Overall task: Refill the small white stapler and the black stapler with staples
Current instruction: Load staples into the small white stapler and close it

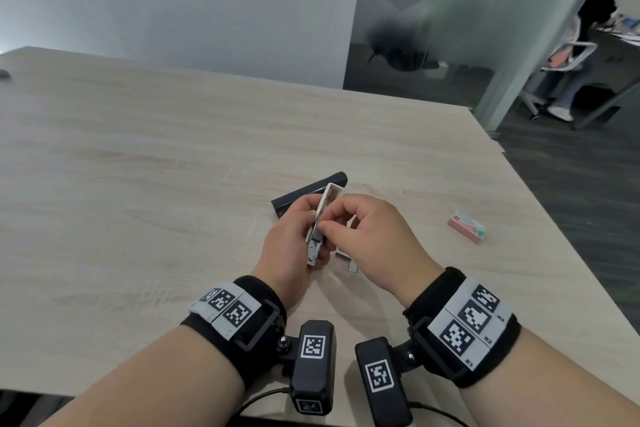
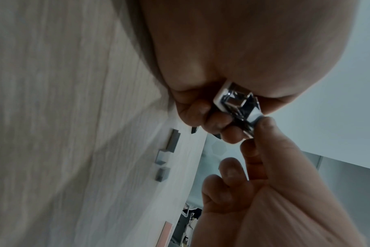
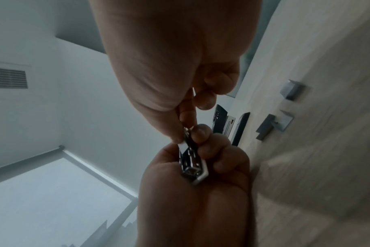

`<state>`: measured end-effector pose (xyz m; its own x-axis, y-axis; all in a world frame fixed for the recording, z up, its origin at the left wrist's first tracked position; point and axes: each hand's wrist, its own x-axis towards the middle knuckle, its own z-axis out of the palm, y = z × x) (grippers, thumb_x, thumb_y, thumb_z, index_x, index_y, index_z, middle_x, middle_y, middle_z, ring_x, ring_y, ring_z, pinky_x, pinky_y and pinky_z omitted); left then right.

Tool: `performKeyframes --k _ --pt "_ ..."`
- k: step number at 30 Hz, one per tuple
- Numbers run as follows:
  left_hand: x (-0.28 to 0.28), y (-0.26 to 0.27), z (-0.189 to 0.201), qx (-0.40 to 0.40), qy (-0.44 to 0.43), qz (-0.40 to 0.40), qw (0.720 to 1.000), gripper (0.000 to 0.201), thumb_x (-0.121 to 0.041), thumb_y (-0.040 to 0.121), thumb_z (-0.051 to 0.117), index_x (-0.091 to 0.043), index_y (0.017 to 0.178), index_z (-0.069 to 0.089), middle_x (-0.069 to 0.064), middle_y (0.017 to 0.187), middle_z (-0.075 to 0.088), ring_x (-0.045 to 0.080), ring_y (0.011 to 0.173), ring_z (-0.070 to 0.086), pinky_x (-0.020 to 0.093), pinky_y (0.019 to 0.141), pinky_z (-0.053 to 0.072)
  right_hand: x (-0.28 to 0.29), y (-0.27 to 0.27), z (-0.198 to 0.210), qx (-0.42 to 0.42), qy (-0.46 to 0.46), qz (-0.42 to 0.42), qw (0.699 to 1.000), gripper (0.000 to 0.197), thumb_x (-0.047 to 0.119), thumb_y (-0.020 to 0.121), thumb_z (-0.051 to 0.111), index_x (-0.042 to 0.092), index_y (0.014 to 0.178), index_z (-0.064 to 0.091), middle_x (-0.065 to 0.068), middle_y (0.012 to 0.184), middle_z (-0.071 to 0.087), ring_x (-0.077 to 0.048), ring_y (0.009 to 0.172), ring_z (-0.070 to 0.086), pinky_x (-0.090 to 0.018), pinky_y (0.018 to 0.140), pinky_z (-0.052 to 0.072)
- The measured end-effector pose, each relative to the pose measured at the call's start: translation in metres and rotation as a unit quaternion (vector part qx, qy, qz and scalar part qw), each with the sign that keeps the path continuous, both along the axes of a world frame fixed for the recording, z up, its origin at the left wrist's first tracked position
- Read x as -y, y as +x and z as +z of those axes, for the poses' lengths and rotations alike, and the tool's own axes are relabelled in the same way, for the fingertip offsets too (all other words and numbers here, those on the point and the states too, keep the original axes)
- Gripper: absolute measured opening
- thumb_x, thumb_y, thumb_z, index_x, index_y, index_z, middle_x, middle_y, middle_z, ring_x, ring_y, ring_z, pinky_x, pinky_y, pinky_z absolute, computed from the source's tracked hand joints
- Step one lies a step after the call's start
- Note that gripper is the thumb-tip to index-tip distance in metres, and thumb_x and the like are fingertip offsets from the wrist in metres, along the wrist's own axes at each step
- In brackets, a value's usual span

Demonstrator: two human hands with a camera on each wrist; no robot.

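Looking down from head view: left hand (image 1: 294, 243) curled round small white stapler (image 1: 320, 222), held above surface (image 1: 138, 166); right hand (image 1: 367, 236) pinched its metal part. Black stapler (image 1: 304, 196) lay just behind hands; pink staple box (image 1: 467, 227) well right.

Left wrist view — loose staple strips (image 2: 167, 155) lay on surface.

Right wrist view — black stapler lay open.

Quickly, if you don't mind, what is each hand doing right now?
Left hand: grips the white stapler, held off the table.
Right hand: thumb and forefinger pinch at the stapler's metal track; whether they hold staples cannot be told.
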<state>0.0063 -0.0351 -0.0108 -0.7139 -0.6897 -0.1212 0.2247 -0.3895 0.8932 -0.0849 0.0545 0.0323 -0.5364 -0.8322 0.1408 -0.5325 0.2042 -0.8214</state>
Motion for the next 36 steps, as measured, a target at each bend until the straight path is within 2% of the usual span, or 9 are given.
performKeyframes --k 5,7,13,16,19,21,27,31,36 --pt "0.001 -0.001 -0.003 -0.007 0.009 0.011 1.000 0.032 -0.007 0.077 0.047 -0.018 0.087 0.076 0.009 0.076 0.063 0.025 0.073 0.048 0.034 0.059 0.032 0.001 0.006 -0.005 -0.057 0.017 0.014 0.998 0.011 0.022 0.081 0.074 0.023 0.071 0.068 0.007 0.062 0.054 -0.013 0.063 0.056 -0.044 0.067 0.056" --pt "0.002 -0.001 -0.004 -0.018 0.015 0.011 1.000 0.031 -0.005 0.077 0.049 -0.016 0.087 0.076 0.008 0.080 0.065 0.027 0.080 0.052 0.036 0.064 0.038 0.000 0.008 -0.007 -0.074 0.015 0.017 0.997 0.012 0.022 0.080 0.074 0.023 0.070 0.067 0.009 0.062 0.052 -0.010 0.064 0.052 -0.043 0.067 0.055" --pt "0.003 -0.001 -0.004 -0.031 0.015 0.008 0.999 0.031 -0.008 0.072 0.051 -0.016 0.086 0.078 0.010 0.079 0.067 0.023 0.070 0.060 0.037 0.068 0.043 -0.002 0.013 -0.009 -0.105 0.010 0.020 0.994 0.015 0.024 0.081 0.074 0.025 0.078 0.059 0.010 0.058 0.048 -0.008 0.058 0.047 -0.039 0.061 0.047" --pt "0.002 0.000 -0.004 -0.019 0.009 0.007 1.000 0.030 -0.007 0.079 0.049 -0.015 0.090 0.076 0.010 0.071 0.059 0.020 0.060 0.048 0.033 0.056 0.033 -0.006 0.011 -0.010 -0.029 -0.047 -0.010 0.998 0.022 0.023 0.085 0.075 0.027 0.088 0.053 0.009 0.057 0.047 -0.007 0.054 0.046 -0.040 0.059 0.048" --pt "0.002 0.000 -0.003 -0.015 -0.008 -0.015 1.000 0.032 -0.011 0.083 0.042 -0.017 0.093 0.072 0.010 0.060 0.053 0.019 0.051 0.035 0.031 0.050 0.022 -0.007 0.004 -0.002 0.077 -0.114 -0.073 0.988 0.018 0.030 0.095 0.066 0.030 0.109 0.055 0.010 0.059 0.050 -0.004 0.051 0.047 -0.023 0.055 0.044" --pt "0.002 0.001 -0.003 -0.006 -0.028 -0.026 0.999 0.033 -0.016 0.082 0.041 -0.022 0.090 0.072 0.010 0.060 0.055 0.018 0.048 0.034 0.028 0.047 0.021 -0.005 -0.002 0.001 0.098 -0.112 -0.081 0.986 0.013 0.035 0.100 0.060 0.030 0.111 0.063 0.012 0.062 0.053 -0.004 0.055 0.048 -0.022 0.058 0.044" --pt "0.003 0.000 -0.002 0.011 -0.035 -0.008 0.999 0.031 -0.019 0.097 0.042 -0.016 0.083 0.069 0.002 0.057 0.053 0.016 0.050 0.036 0.024 0.046 0.022 -0.013 0.001 -0.003 0.030 -0.128 0.011 0.991 0.009 0.018 0.096 0.068 0.018 0.087 0.067 0.013 0.064 0.060 -0.003 0.057 0.053 -0.020 0.057 0.046" --pt "0.001 0.002 -0.002 0.013 -0.091 -0.001 0.996 0.022 -0.021 0.091 0.050 -0.013 0.082 0.069 0.004 0.070 0.063 0.020 0.066 0.056 0.036 0.062 0.043 -0.013 0.009 -0.018 -0.099 -0.051 0.070 0.991 0.017 0.027 0.084 0.076 0.029 0.084 0.059 0.010 0.067 0.058 -0.012 0.062 0.057 -0.037 0.062 0.052" --pt "0.008 0.000 -0.008 -0.016 -0.026 -0.013 0.999 0.021 -0.004 0.077 0.057 -0.013 0.089 0.070 0.009 0.079 0.066 0.023 0.069 0.062 0.035 0.063 0.045 -0.010 0.006 -0.020 -0.146 0.003 0.038 0.989 0.024 0.035 0.081 0.077 0.032 0.086 0.053 0.008 0.063 0.046 -0.009 0.062 0.048 -0.034 0.061 0.044"
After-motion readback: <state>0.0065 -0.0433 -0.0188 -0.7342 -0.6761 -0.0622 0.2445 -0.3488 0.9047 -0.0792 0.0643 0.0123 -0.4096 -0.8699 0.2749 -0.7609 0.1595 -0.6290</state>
